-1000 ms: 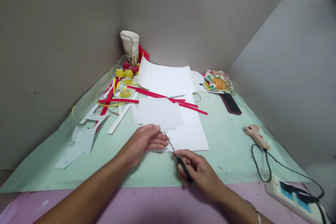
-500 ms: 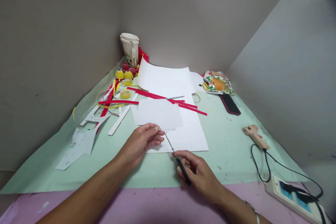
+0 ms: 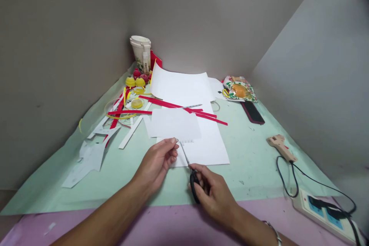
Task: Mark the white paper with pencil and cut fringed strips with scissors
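My right hand (image 3: pixel 211 188) grips a pair of scissors (image 3: pixel 193 180) by the black handles, blades pointing up and to the left. The blade tips come close to the fingertips of my left hand (image 3: pixel 161 161), which is closed in a pinch. A tiny piece shows at those fingertips, too small to name. Just beyond, a row of small marks or bits (image 3: pixel 187 142) shows on a large white sheet (image 3: pixel 213 146). A smaller white sheet (image 3: pixel 174 123) lies on top of that one. Red strips (image 3: pixel 173 105) and a pencil (image 3: pixel 192 106) lie across the sheets.
Paper offcuts (image 3: pixel 86 161), strips and yellow and red round pieces (image 3: pixel 135 81) crowd the left, near a white cup (image 3: pixel 141 54). On the right are a phone (image 3: pixel 253 112), a packet (image 3: pixel 240 90), a glue gun (image 3: pixel 281 148) and a power strip (image 3: pixel 323 211) with cables.
The scissors have turned in my right hand, so a handle loop now shows more fully. My left hand has shifted slightly, its fingers still pinched near the blade tips.
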The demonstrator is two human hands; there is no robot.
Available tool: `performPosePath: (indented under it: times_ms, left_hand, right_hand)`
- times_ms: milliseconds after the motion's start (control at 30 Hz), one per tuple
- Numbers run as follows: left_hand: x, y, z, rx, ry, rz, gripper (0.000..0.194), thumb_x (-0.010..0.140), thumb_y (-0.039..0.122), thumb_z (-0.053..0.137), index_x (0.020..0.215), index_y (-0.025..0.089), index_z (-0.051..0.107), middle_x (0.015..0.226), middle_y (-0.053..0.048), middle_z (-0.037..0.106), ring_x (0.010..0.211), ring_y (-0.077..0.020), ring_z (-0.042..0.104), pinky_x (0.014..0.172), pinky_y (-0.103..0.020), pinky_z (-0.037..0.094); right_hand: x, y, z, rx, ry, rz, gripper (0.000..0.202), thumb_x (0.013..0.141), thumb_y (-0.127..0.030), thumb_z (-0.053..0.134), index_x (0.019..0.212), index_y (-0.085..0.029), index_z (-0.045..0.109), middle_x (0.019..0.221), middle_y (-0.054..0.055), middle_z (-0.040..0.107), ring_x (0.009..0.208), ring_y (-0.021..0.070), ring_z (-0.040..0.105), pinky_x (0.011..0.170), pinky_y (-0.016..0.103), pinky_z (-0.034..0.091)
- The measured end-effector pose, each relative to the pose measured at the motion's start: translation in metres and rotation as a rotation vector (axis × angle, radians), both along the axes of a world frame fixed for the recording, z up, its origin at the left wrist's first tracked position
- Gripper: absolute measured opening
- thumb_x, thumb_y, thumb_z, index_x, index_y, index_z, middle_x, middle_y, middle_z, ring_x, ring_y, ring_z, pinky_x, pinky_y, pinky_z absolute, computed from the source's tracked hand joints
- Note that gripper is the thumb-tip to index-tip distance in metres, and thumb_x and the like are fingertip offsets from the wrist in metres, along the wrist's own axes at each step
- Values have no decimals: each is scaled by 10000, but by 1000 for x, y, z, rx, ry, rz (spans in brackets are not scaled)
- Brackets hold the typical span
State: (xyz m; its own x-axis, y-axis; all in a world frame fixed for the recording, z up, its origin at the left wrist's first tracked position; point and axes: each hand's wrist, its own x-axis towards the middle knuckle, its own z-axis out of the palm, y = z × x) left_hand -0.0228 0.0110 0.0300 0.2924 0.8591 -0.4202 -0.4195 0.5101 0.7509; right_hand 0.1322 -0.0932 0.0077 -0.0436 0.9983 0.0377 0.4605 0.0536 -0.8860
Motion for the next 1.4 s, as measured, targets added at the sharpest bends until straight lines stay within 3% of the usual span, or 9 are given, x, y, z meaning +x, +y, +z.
performPosePath:
  times_ms: [700,1400]
  left_hand:
    - [6,-6,1,-129,-150,39,43,806,70,621,792,92,656,752,-23,589,554,-38,532,501,-130,476]
    - [5,-6,-1,-145,-163,1,38,796,66,630,792,89,660,747,-28,598,573,-49,561,522,-136,497]
  right_hand:
    - [-1,-1,-3,54,-26,-8,396,788,-108,537,1174,-186,582,738,-18,580,623,106,509,610,209,424]
    - [-1,-1,-4,50,-5,-11,396,794,-106,534,1180,-185,580,722,-25,563,613,101,492,598,198,417]
